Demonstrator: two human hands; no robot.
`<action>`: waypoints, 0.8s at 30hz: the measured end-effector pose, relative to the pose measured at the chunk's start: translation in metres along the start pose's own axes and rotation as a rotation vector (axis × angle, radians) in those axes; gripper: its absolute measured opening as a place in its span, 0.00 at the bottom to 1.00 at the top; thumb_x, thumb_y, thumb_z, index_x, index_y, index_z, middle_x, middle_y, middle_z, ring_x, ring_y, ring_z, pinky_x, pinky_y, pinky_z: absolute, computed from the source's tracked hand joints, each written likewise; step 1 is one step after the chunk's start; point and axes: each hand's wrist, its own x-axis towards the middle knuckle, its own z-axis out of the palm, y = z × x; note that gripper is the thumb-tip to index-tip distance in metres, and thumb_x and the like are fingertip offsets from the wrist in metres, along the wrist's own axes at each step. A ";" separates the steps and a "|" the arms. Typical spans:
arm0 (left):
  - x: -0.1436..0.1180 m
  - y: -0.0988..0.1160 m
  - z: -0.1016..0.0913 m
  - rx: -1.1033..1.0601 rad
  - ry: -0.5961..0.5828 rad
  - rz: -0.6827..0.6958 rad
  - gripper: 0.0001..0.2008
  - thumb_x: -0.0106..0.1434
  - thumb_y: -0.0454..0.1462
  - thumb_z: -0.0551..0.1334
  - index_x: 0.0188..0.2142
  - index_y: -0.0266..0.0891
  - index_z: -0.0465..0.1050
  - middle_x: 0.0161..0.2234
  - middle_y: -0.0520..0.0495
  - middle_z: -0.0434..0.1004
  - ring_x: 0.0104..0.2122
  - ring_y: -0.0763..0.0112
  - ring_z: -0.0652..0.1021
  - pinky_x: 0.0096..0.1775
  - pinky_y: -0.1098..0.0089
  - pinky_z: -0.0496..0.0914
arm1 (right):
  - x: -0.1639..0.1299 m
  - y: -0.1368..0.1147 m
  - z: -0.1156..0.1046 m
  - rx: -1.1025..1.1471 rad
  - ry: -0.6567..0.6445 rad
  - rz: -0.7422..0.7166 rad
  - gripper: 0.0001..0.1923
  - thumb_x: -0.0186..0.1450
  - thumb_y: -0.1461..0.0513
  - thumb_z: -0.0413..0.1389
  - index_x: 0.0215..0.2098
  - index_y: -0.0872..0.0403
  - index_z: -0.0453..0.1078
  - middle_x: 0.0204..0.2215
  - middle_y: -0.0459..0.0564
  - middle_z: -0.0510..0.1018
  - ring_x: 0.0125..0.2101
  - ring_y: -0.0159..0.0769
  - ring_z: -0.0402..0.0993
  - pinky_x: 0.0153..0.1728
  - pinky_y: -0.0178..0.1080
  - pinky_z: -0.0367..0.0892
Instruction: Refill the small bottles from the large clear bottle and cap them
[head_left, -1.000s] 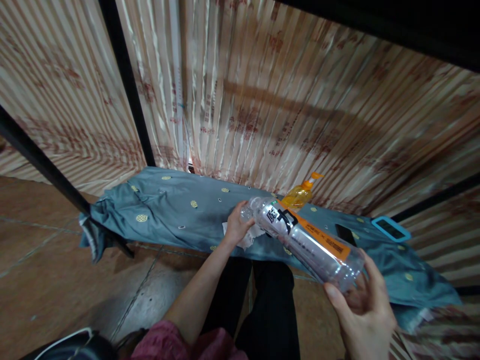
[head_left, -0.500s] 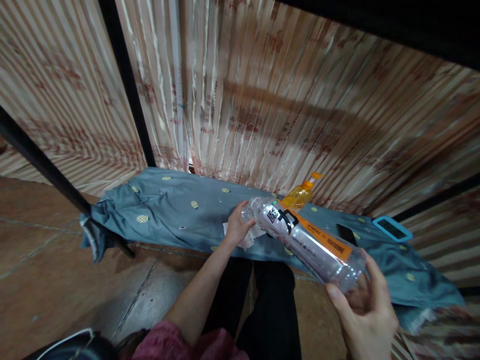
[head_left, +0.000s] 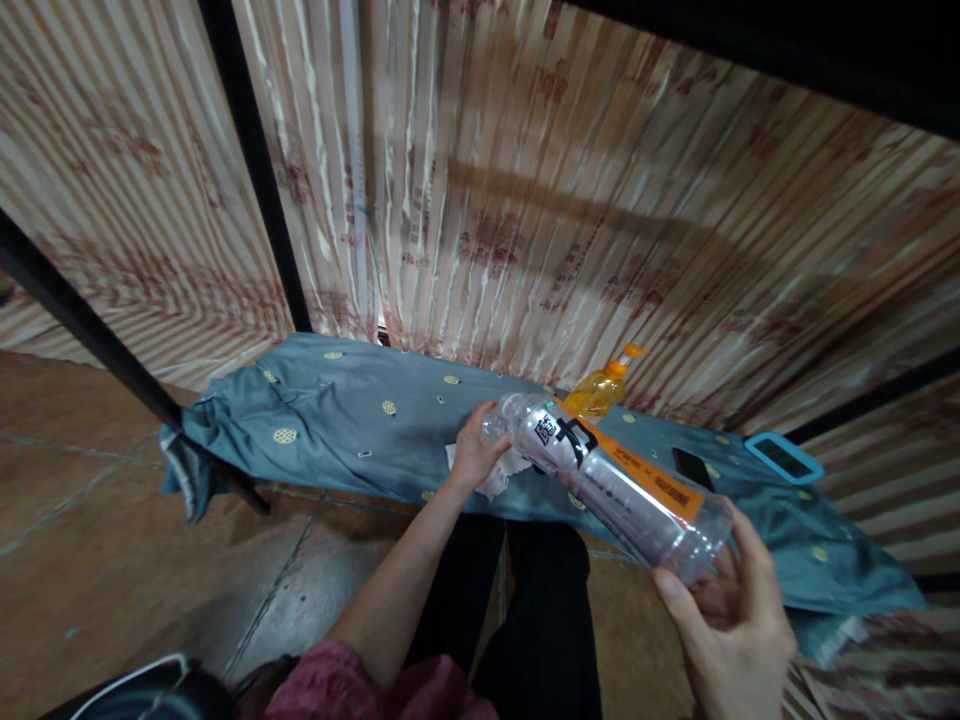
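Gripping the base of a clear plastic bottle (head_left: 615, 478), the right hand (head_left: 731, 625) is holding it tilted above the cloth-covered surface (head_left: 337, 420); the left hand (head_left: 474, 452) is closing around its neck. Its orange label's black characters are showing, unreadable.

- A lived-in home corner, likely a sleeping nook, is showing here: striped, patterned curtains (head_left: 525, 200) are hanging all around as walls.
- A black metal frame (head_left: 90, 330) is running past the curtains, like a bunk's posts.
- A blue-grey cloth with yellow dots (head_left: 337, 420) is covering a low surface.
- An orange pump bottle (head_left: 604, 385), a dark phone (head_left: 691, 468) and a blue-rimmed device (head_left: 784, 458) are lying there.
- Brown floor tiles (head_left: 112, 570) are spreading below.
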 end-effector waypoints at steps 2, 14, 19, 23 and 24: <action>0.000 0.001 0.000 0.003 0.000 -0.001 0.27 0.49 0.32 0.71 0.50 0.39 0.70 0.48 0.43 0.78 0.49 0.57 0.78 0.55 0.57 0.70 | 0.000 -0.001 0.001 0.007 -0.001 0.006 0.50 0.49 0.51 0.68 0.66 0.56 0.58 0.62 0.65 0.66 0.59 0.66 0.64 0.57 0.68 0.58; -0.001 0.001 -0.001 0.011 -0.017 -0.002 0.28 0.49 0.29 0.69 0.51 0.39 0.69 0.50 0.43 0.78 0.51 0.58 0.78 0.56 0.58 0.70 | -0.002 0.002 -0.001 0.030 -0.026 0.018 0.50 0.49 0.53 0.70 0.66 0.50 0.58 0.65 0.60 0.63 0.61 0.67 0.61 0.58 0.69 0.55; 0.000 0.000 0.000 0.018 -0.015 -0.006 0.29 0.49 0.28 0.69 0.51 0.39 0.69 0.51 0.43 0.78 0.51 0.58 0.77 0.56 0.58 0.69 | -0.002 -0.001 -0.001 0.026 -0.023 0.011 0.49 0.50 0.53 0.69 0.66 0.51 0.57 0.64 0.61 0.63 0.61 0.67 0.61 0.58 0.70 0.54; 0.000 -0.001 -0.001 0.024 -0.016 0.001 0.29 0.49 0.29 0.70 0.51 0.39 0.69 0.51 0.43 0.78 0.51 0.58 0.77 0.56 0.58 0.69 | -0.001 -0.002 0.000 0.022 -0.012 0.025 0.50 0.50 0.52 0.69 0.66 0.53 0.57 0.63 0.63 0.63 0.60 0.69 0.62 0.56 0.72 0.55; 0.000 -0.001 -0.001 0.025 -0.016 0.004 0.29 0.49 0.29 0.70 0.51 0.39 0.69 0.51 0.43 0.78 0.51 0.58 0.77 0.56 0.58 0.70 | 0.000 -0.002 0.000 0.020 -0.011 0.028 0.50 0.50 0.51 0.69 0.66 0.54 0.57 0.63 0.64 0.64 0.59 0.68 0.63 0.56 0.72 0.55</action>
